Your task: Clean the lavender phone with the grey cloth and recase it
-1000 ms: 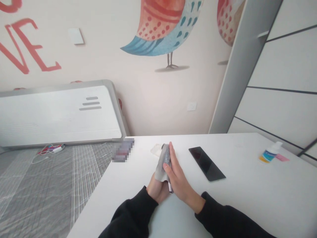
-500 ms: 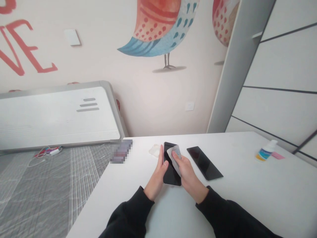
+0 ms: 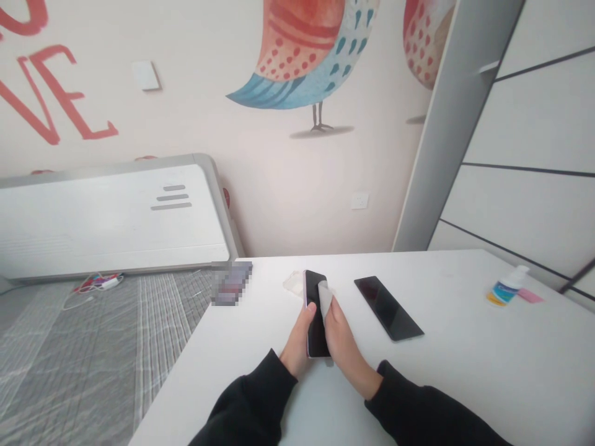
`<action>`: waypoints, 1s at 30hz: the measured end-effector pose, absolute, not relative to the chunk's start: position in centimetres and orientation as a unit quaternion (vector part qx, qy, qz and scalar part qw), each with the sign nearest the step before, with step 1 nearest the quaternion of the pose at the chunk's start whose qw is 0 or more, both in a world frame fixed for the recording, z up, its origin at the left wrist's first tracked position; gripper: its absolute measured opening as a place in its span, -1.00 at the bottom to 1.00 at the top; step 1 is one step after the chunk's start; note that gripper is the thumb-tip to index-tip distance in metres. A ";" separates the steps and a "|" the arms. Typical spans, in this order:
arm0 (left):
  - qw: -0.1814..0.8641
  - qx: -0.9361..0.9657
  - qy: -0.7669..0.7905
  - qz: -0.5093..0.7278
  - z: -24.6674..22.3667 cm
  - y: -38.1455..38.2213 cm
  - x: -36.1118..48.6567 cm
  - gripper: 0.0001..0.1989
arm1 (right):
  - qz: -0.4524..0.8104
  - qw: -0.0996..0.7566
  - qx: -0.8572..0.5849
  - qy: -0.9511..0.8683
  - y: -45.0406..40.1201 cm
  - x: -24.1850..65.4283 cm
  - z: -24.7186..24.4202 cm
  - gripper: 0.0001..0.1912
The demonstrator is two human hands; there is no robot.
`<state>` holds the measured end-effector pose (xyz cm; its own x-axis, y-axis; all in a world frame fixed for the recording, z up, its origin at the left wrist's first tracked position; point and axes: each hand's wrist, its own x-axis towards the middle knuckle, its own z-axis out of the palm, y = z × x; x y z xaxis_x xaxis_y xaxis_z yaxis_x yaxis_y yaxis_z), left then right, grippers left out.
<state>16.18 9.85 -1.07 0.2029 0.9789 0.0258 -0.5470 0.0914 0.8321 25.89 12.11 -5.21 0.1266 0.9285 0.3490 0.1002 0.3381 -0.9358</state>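
One black smartphone (image 3: 317, 328) stood near the table's (image 3: 446, 371) far edge, held along its side by the left hand (image 3: 297, 347), while the right hand (image 3: 344, 339) pressed a grey microfibre cloth (image 3: 326, 303) to its screen; wiping looked mid-way, calling for further strokes.

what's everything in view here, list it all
black smartphone: 1, black, held between both hands
microfibre cloth: 1, grey, on the phone's face
second smartphone: 1, black, flat on table, right of hands
clear plastic case: 1, clear, on table behind hands
small bottle: 1, white with blue label, far right
paper note: 1, pink, beside bottle
pixelated item: 1, colours unclear, table's left edge
table: 1, white, under all these
checked bedding: 1, grey, left of table
cable: 1, white, on bedding
bird mural: 1, multicoloured, wall
left hand: 1, bare, gripping phone
right hand: 1, bare, on cloth
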 end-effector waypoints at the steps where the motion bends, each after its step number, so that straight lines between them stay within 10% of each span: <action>1: 0.683 0.366 0.288 0.563 -1.1 9.7 16.3 -0.43 | 0.315 0.596 -0.457 -0.580 12.0 25.7 -5.8 -0.43; 18: 0.700 0.341 0.196 0.596 -2.2 10.1 15.4 -0.55 | 0.015 0.412 -0.347 -0.843 8.7 25.6 -1.5 -0.28; 30: 0.747 0.324 0.207 0.542 1.3 9.3 15.7 -0.29 | 0.007 0.374 -0.403 -0.835 9.8 26.6 -0.3 -0.18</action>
